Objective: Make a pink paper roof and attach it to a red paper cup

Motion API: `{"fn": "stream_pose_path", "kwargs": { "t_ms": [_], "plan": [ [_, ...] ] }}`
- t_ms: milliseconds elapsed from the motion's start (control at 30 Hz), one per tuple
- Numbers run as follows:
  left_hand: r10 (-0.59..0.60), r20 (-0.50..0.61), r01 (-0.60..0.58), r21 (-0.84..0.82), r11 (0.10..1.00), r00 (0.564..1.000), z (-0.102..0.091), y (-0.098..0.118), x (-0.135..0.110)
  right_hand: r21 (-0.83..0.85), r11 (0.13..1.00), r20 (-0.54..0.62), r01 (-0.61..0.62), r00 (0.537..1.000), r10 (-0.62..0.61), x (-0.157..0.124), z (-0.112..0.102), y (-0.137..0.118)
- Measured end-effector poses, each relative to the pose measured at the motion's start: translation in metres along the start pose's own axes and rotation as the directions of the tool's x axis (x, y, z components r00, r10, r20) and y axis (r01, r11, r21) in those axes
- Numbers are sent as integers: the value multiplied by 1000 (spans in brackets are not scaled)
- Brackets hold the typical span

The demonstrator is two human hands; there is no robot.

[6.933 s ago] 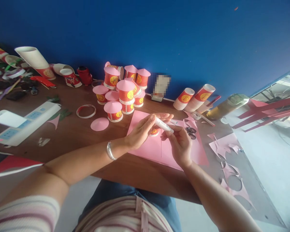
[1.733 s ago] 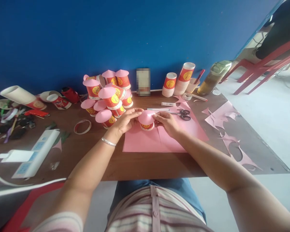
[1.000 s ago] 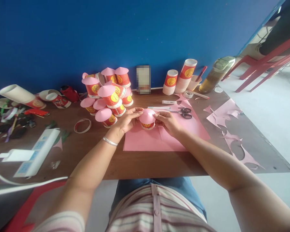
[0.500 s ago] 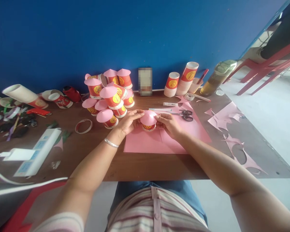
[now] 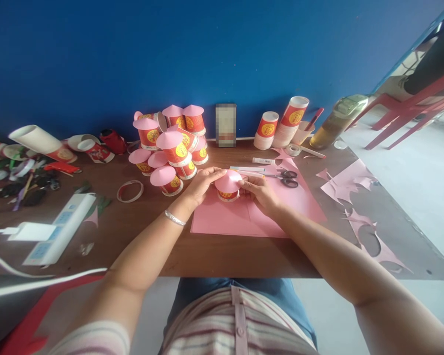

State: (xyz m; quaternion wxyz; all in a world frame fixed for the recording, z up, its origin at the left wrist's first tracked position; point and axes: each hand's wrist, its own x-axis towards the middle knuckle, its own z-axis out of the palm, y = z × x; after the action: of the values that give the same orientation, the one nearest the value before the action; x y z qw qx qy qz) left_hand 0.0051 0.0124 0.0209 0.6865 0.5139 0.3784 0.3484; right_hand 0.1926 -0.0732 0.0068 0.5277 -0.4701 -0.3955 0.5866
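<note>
A pink paper cone (image 5: 228,182) sits as a roof on an upturned red and gold paper cup (image 5: 228,196), which stands on a pink paper sheet (image 5: 222,220). My left hand (image 5: 204,186) pinches the cone's rim from the left. From the right, my right hand (image 5: 257,190) grips the opposite rim between thumb and fingers. Just behind the hands lie black-handled scissors (image 5: 289,178) and a slim white pen-like stick (image 5: 247,169). To the left, several similar cups with pink cone tops (image 5: 163,176) are piled together.
Stacked paper cups (image 5: 269,129), a tape roll (image 5: 293,150), a glue stick (image 5: 263,160) and a bottle (image 5: 338,121) stand or lie at the back. Pink paper scraps (image 5: 383,246) are on the right. A power strip (image 5: 61,229) and a tape ring (image 5: 130,191) lie left.
The view has shifted slightly. Both hands stay at the pink cone on the cup, with the left fingers now a little higher on its left side.
</note>
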Motion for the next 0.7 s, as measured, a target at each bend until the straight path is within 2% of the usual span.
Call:
{"fn": "stream_pose_path", "kwargs": {
  "t_ms": [267,700],
  "plan": [
    [-34,-29,31,-90,995,999,3,3,-2,130,991,22,-21,1000,18,-1,3,-5],
    [-101,11,101,-139,985,995,4,5,-6,131,991,3,-27,1000,27,-1,2,-4]
  ]
}}
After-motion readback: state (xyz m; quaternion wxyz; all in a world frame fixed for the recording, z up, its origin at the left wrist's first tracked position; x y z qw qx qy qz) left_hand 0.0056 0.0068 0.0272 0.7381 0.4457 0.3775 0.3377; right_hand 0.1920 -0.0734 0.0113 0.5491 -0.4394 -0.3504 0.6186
